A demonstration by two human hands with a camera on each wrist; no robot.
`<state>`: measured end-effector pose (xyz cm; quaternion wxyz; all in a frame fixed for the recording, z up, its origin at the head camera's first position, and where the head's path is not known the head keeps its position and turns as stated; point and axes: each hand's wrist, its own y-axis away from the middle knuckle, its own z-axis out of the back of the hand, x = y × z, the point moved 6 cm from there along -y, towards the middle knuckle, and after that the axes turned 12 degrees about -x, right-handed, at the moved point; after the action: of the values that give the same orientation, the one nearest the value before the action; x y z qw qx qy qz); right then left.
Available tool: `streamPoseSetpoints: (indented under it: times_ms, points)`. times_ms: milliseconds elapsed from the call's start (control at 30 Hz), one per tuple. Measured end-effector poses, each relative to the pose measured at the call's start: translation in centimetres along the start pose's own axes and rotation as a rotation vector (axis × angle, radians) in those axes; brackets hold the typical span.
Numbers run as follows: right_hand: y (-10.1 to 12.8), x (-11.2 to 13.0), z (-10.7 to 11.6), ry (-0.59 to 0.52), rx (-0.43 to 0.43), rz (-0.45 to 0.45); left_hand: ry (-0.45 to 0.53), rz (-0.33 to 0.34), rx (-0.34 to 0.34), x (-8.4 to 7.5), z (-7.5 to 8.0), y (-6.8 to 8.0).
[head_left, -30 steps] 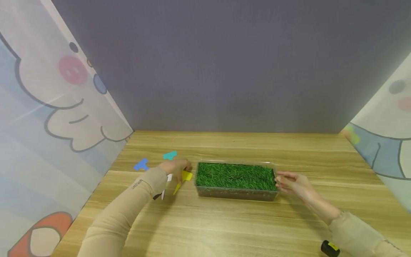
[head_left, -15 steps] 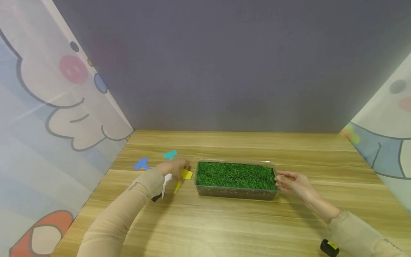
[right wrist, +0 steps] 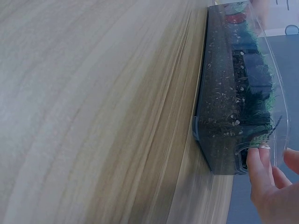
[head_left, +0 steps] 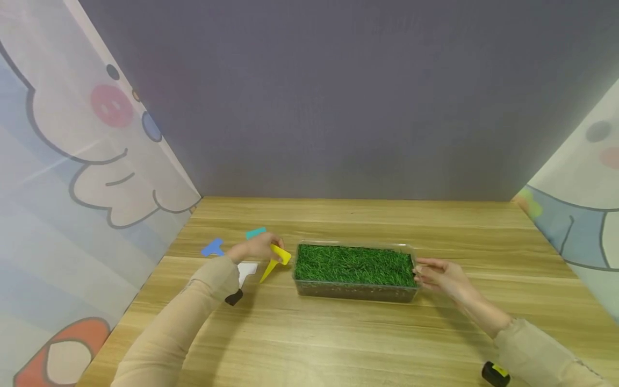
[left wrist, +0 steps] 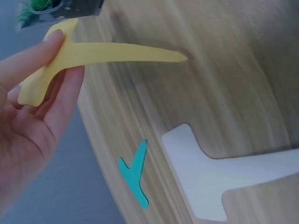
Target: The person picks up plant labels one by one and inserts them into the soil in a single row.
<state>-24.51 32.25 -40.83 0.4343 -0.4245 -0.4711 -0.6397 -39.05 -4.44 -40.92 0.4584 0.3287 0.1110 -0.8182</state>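
My left hand [head_left: 255, 248] pinches a yellow T-shaped plant label [left wrist: 107, 52] by its head, thumb on one face and fingers behind. Its pointed stem hangs over the table, just left of a long clear plastic box [head_left: 358, 292]. Dark, speckled soil shows through the box wall, under green grass [head_left: 355, 263]. At the box's right end, my right hand [head_left: 447, 279] grips the end wall, with fingertips at a cut-out there in the right wrist view. A white plant label [left wrist: 201, 172] and a teal one [left wrist: 135, 175] lie near the left hand.
A blue plant label [head_left: 211, 247] lies at the far left, and a black piece [head_left: 234, 297] by the left sleeve. A black object with a yellow mark [head_left: 495, 373] sits by the right sleeve. A grey wall [head_left: 358, 107] stands behind the table.
My left hand has taken hold of the yellow label and lifted its head, drawing slightly back and up. More of the white label now shows. The right hand and box stay put.
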Motion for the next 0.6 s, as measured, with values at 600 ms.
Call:
streamPoseSetpoints:
  times_ms: [600]
  points:
    - [0.2, 0.1, 0.0, -0.019, 0.002, -0.003, 0.185, 0.02, -0.189, -1.6, 3.0, 0.4]
